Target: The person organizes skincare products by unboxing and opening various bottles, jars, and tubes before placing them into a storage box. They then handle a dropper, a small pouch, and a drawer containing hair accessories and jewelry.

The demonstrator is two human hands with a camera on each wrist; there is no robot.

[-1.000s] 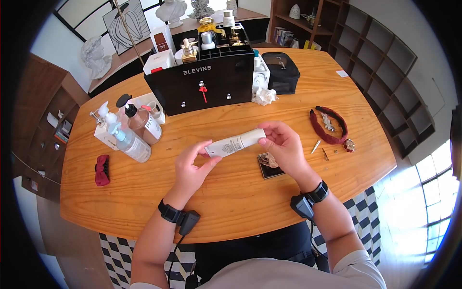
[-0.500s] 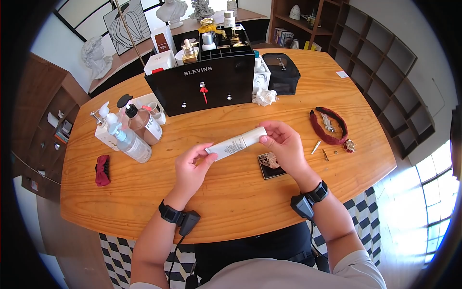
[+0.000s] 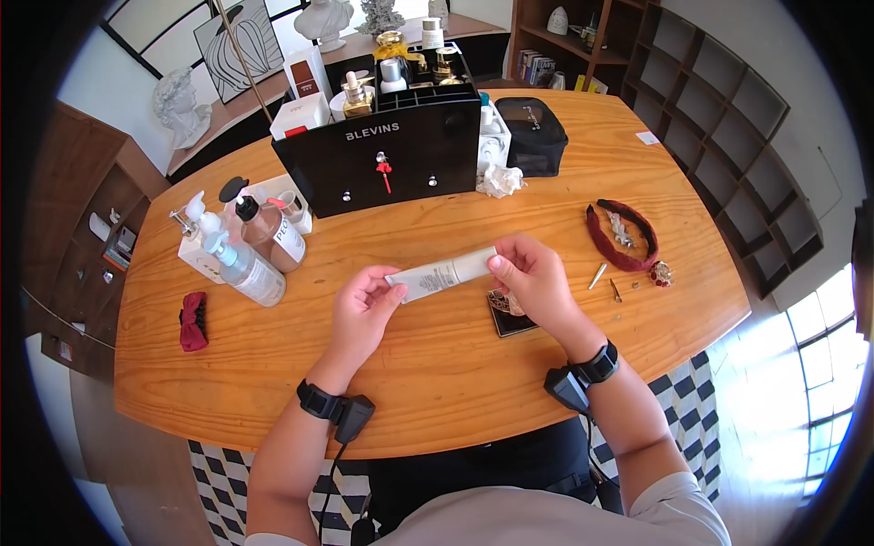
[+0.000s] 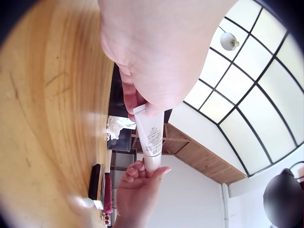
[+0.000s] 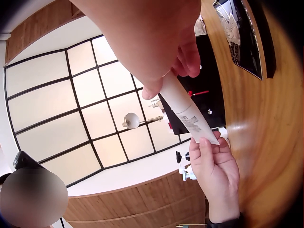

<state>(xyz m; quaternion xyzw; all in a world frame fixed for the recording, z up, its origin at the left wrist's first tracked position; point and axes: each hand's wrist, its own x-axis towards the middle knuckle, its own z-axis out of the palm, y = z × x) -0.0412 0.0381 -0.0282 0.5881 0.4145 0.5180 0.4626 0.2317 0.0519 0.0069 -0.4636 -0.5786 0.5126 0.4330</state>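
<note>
A white squeeze tube (image 3: 430, 281) with small print on its side is held between both hands above the wooden table. My left hand (image 3: 360, 309) pinches the flat crimped end, thumb on the near face. Around the capped end at the right, my right hand (image 3: 539, 282) curls its thumb and fingers. The cap (image 4: 153, 163) is on the tube in the left wrist view. Below the right hand lies a dark square case (image 3: 512, 322) with a patterned top, partly hidden by that hand.
A black organizer (image 3: 382, 155) full of cosmetics stands at the back, beside a black mesh bag (image 3: 537, 136). Pump bottles (image 3: 255, 273) and a red bow clip (image 3: 193, 322) are at left. At right lie a red headband (image 3: 596, 238), a brooch (image 3: 660, 273) and small pieces.
The tube has dipped slightly and tilted a little, its printed face turning. My left fingers have curled in more at the crimped end, with the thumb further onto the tube.
</note>
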